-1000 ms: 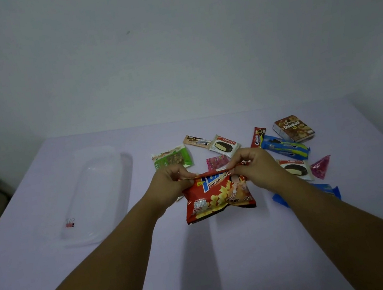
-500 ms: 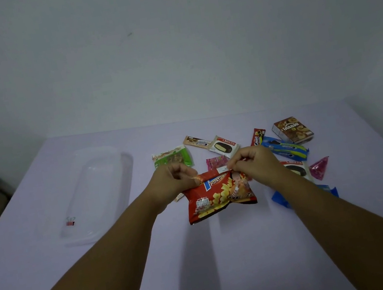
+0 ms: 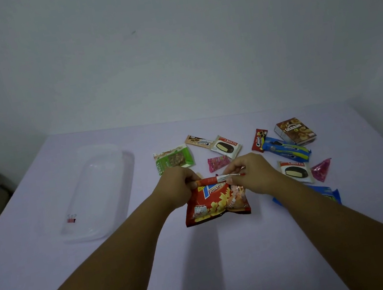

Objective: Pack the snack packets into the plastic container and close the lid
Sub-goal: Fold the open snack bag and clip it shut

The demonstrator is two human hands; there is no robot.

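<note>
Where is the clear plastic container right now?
Head view: the clear plastic container lies on the table's left side, apart from the green nut packet.

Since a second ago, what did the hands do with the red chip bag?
Both hands, left and right, kept pinching the red chip bag and rolled its top edge further down into a tight fold. The clear container and the other snacks stayed put.

Both hands have rolled the top edge of the red potato snack bag (image 3: 216, 201) further down into a tighter fold
</note>
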